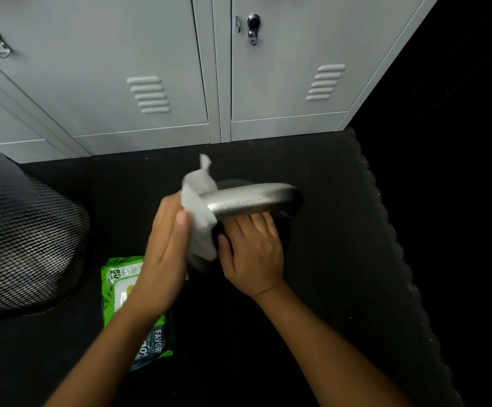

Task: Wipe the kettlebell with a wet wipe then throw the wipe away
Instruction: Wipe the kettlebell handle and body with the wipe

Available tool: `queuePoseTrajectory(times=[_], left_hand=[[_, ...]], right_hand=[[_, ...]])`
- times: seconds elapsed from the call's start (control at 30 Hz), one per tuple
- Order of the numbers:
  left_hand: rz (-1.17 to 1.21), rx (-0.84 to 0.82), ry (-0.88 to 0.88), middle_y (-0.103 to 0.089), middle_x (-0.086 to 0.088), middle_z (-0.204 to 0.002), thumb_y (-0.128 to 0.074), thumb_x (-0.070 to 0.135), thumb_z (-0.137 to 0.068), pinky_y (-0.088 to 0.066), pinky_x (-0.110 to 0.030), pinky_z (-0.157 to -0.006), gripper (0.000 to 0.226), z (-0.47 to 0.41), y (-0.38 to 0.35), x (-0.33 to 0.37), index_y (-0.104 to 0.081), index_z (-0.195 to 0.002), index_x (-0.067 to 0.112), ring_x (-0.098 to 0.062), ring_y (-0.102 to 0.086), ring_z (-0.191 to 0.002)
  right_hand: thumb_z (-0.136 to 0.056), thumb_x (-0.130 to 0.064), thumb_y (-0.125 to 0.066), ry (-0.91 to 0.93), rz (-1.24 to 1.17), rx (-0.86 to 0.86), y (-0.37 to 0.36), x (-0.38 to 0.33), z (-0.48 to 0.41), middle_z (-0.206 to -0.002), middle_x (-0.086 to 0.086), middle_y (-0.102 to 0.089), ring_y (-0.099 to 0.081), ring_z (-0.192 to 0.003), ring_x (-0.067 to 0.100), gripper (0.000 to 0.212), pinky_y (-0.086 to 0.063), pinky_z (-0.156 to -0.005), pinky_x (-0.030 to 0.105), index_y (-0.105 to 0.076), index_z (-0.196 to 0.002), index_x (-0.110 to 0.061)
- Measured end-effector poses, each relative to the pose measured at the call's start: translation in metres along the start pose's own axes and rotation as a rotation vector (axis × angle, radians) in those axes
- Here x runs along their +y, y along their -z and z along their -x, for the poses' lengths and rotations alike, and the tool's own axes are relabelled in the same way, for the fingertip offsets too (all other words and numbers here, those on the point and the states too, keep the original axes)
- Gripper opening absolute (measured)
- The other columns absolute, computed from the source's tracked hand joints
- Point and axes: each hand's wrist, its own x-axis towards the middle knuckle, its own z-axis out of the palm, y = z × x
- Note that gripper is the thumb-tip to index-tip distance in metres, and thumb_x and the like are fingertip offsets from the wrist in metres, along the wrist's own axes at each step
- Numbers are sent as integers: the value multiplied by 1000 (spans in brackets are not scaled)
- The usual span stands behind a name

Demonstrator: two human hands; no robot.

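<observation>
A dark kettlebell stands on the black floor mat, its silver-grey handle [250, 201] running left to right at the centre. A white wet wipe [199, 207] is wrapped over the handle's left end and hangs down its left side. My left hand [165, 254] presses the wipe against that end. My right hand [253, 254] lies flat on the kettlebell's dark body just under the handle, fingers spread. The body is mostly hidden by my hands.
A green pack of wet wipes [115, 289] lies on the mat under my left forearm. A black mesh bin [24, 245] stands at the left. Grey lockers [150, 69] line the back. The mat's edge [385, 230] runs down the right.
</observation>
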Motion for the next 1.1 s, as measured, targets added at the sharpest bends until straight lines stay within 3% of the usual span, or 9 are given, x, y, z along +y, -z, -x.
queuePoseTrajectory(times=[0.13,0.23,0.33,0.5,0.63,0.77,0.9,1.0,1.1], left_hand=[[285,86,287,-63,11,-89,-22,38,-102,-45,-7,-75,42,-6,-4,-15,-61,-97,25,-3,-58,-91],[285,-249,554,-64,-3,-67,-43,48,-87,-47,-27,-71,46,-49,21,5,-71,-66,18,-11,-61,-64],[-37,-507,444,-64,-7,-69,-51,60,-80,-44,-35,-75,49,-73,31,27,-69,-70,15,-17,-60,-64],[-118,-94,20,-63,24,-101,-39,21,-102,-46,-12,-81,36,-25,11,4,-56,-107,52,7,-58,-95],[340,196,317,-69,21,-82,-23,27,-104,-47,-6,-69,45,-5,-10,-15,-64,-93,39,11,-61,-80],[101,28,422,-61,11,-62,-41,26,-99,-41,-18,-67,35,-47,8,1,-59,-70,22,4,-54,-59],[-329,-66,-74,-63,4,-90,-30,42,-97,-45,-32,-73,42,-36,1,16,-63,-100,17,-11,-59,-83],[-238,73,-203,-48,17,-123,-28,29,-99,-37,-32,-96,35,-2,-12,6,-46,-130,29,-10,-47,-115],[79,177,13,-53,28,-111,-27,28,-102,-41,-15,-90,31,1,-15,-5,-46,-118,47,3,-50,-109]], right_hand=[[-91,-30,-43,5,-3,-6,1,-1,1,-116,5,-63,-52,-114,25,35,-34,-107,41,-60,-118,-15],[-91,-30,-43,-2,5,-1,0,0,0,-116,7,-63,-53,-114,26,34,-35,-107,42,-60,-115,-14],[-88,-30,-46,-20,-5,27,-3,0,2,-113,9,-65,-54,-112,27,35,-34,-108,42,-62,-113,-10],[-88,-30,-50,-6,-17,25,-2,2,1,-110,7,-64,-53,-109,26,29,-35,-105,40,-63,-109,-15],[-91,-31,-44,9,-13,9,0,0,0,-115,5,-63,-52,-112,25,33,-34,-106,40,-61,-116,-16],[-89,-29,-46,12,10,60,-3,1,1,-107,9,-65,-52,-107,26,29,-35,-103,41,-62,-106,-13],[-89,-31,-46,-5,-1,51,-3,0,1,-110,7,-65,-50,-111,24,31,-31,-106,40,-61,-111,-15],[-91,-32,-46,-6,-11,30,1,-1,0,-113,3,-64,-51,-112,23,31,-31,-106,38,-60,-116,-19],[-91,-30,-45,6,-12,26,0,-1,0,-113,4,-64,-53,-111,24,31,-34,-106,40,-61,-114,-17]])
